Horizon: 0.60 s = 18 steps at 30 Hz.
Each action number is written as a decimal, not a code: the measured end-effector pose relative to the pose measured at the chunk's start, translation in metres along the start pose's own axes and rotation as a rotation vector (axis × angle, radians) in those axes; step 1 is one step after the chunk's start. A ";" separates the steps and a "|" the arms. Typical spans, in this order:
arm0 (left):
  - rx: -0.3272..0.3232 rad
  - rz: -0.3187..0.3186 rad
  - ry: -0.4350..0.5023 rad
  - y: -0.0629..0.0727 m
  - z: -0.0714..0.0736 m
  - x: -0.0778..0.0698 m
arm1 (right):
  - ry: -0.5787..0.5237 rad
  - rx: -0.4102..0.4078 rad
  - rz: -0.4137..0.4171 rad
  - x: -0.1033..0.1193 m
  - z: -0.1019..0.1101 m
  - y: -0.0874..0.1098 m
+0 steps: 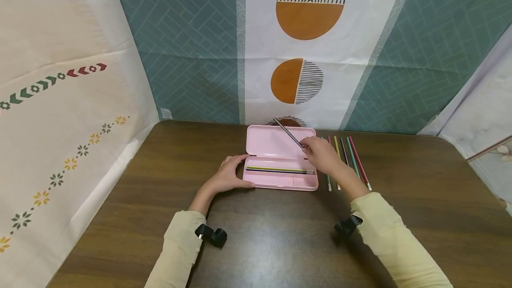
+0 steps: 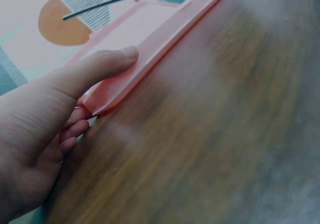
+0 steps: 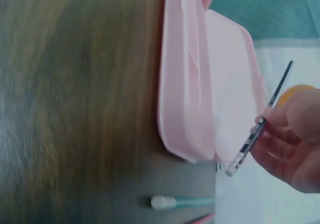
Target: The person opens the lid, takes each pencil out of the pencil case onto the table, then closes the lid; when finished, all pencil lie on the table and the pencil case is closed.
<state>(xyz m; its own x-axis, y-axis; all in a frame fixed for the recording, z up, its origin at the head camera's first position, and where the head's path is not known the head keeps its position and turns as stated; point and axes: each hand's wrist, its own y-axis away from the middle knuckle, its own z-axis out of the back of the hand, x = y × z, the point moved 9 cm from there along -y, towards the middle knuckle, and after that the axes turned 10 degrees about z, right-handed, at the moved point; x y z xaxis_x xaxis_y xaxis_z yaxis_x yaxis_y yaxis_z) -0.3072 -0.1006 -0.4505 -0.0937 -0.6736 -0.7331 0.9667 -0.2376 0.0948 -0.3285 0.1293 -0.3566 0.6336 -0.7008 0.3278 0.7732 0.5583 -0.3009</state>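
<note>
A pink pencil case (image 1: 272, 180) lies on the table with its lid (image 1: 262, 141) raised at the back. In its long compartment are a yellow pencil and a dark pencil (image 1: 280, 171). My left hand (image 1: 228, 176) grips the case's left end, thumb (image 2: 110, 63) along the front wall and fingers around the end. Above the case's right side, my right hand (image 1: 323, 155) pinches a black pencil (image 3: 257, 129) near its white eraser end. That pencil is tilted, its far end pointing up and left in the head view.
Right of the case lie several pencils in a loose row, among them a yellow one (image 1: 337, 146), a green one (image 1: 353, 158) and a red one (image 1: 361, 166). The brown table (image 1: 264, 239) meets a patterned cloth backdrop (image 1: 192, 57) behind.
</note>
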 end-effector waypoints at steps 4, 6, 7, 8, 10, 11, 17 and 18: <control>-0.022 -0.026 0.005 0.002 0.001 -0.001 | 0.007 -0.040 -0.028 -0.012 0.011 0.006; -0.028 -0.033 0.007 0.003 0.001 -0.001 | -0.022 -0.050 -0.050 -0.021 0.015 0.011; -0.031 -0.036 0.006 0.003 0.001 -0.001 | -0.039 -0.051 -0.066 -0.025 0.017 0.013; -0.028 -0.032 0.004 0.002 0.001 -0.001 | -0.061 -0.053 -0.084 -0.030 0.019 0.016; -0.020 -0.026 0.005 0.002 0.001 0.000 | -0.089 -0.052 -0.118 -0.039 0.022 0.020; -0.012 -0.017 0.011 0.002 0.000 -0.001 | -0.100 -0.052 -0.137 -0.043 0.024 0.023; 0.003 0.006 0.013 0.001 0.000 0.000 | -0.105 -0.049 -0.224 -0.065 0.037 0.037; 0.001 0.004 0.011 0.001 0.000 -0.001 | -0.103 -0.049 -0.235 -0.068 0.039 0.039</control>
<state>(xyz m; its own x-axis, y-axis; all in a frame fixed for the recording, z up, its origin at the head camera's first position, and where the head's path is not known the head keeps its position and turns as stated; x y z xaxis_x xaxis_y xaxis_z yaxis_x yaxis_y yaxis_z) -0.3060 -0.1004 -0.4498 -0.0872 -0.6668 -0.7401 0.9668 -0.2359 0.0986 -0.3400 0.2158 -0.3555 0.4382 -0.7586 0.4822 0.8988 0.3614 -0.2481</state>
